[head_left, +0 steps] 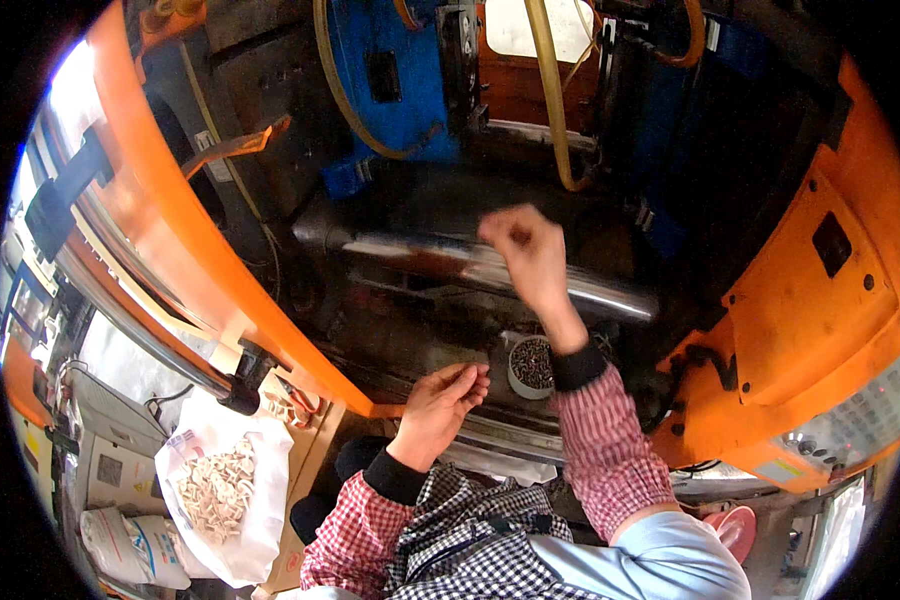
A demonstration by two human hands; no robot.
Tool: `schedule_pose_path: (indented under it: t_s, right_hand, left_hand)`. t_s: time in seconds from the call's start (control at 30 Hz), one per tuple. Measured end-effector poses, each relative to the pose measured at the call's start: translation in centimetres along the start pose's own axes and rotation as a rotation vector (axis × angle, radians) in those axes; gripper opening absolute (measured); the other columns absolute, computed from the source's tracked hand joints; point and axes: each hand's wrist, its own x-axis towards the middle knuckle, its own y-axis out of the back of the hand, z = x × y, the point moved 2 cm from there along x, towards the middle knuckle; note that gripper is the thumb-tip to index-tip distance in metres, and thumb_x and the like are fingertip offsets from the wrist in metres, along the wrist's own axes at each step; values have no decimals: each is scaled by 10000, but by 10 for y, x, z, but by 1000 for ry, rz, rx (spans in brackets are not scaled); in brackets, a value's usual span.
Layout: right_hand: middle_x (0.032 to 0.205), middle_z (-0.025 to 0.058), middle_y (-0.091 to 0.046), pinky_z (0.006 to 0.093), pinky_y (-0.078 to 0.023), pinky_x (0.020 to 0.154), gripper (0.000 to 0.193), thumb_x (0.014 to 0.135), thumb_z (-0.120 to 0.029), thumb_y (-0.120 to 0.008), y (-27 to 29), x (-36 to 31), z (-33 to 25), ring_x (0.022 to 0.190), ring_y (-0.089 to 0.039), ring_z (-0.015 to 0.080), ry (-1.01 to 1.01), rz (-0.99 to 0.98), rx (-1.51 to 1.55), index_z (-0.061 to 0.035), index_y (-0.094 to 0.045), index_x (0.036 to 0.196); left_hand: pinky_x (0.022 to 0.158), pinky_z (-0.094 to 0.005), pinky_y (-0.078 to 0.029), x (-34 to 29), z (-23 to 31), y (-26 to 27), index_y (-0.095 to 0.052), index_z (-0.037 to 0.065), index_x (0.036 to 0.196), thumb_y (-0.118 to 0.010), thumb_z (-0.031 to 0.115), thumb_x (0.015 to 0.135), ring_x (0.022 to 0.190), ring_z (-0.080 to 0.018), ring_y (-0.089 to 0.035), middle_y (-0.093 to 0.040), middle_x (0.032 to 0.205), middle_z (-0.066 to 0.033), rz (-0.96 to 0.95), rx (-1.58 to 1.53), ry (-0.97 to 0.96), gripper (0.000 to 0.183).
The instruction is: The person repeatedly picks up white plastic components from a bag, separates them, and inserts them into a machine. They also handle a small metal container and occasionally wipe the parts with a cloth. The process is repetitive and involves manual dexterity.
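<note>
My right hand is raised over a shiny round metal bar inside the machine. Its fingers are curled into a pinch, slightly blurred, and I cannot make out anything between them. Lower and to the left, my left hand is held in front of me with thumb and fingers pressed together. What it holds, if anything, is too small or hidden. Just left of my right wrist stands a white tub filled with small dark metal pieces.
An orange machine door curves along the left, and an orange control panel stands on the right. Hoses hang before blue machine blocks. At lower left, a white bag of beige pieces rests by a cardboard box.
</note>
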Motion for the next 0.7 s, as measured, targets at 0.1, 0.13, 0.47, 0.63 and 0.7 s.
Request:
schedule_pose_path:
  t_s: [0.1,0.13,0.47,0.63,0.7]
  right_hand:
    - [850,94,-675,263,-484,691,123,793,-71,-640,-25,79,43,760,-624,135,43,199,38,20,-674,868]
    - [847,97,-675,271,-484,713,141,790,-69,-645,-25,107,64,769,-625,141,51,254,10,21,-676,894]
    - [978,152,-651,392,-494,771,287,821,-68,-624,-73,222,138,868,-624,266,-192,343,-326,-6,-603,1100]
    - [932,136,-666,386,-490,753,278,808,-83,-637,-77,239,152,848,-630,279,-148,433,-337,-11,-614,1076]
    - [906,133,-671,387,-486,752,293,790,-95,-655,-80,240,150,844,-631,289,-141,446,-368,-12,-616,1069]
  left_hand:
    - [735,-239,-461,-7,5,1,-589,-41,1030,-533,106,908,837,-130,-558,-611,954,-69,27,14,8,200]
    - [731,-238,-462,-8,2,2,-587,-43,1038,-533,107,907,832,-129,-558,-609,943,-64,10,11,7,206]
    - [690,-256,-455,-32,10,1,-541,-97,1100,-516,115,922,764,-146,-556,-608,896,-115,177,115,90,278]
    - [678,-252,-457,-25,3,9,-557,-95,1093,-527,96,912,750,-148,-564,-616,878,-115,168,51,71,265]
    - [673,-250,-458,-22,2,10,-567,-92,1081,-530,91,909,741,-147,-565,-618,869,-114,173,21,56,254]
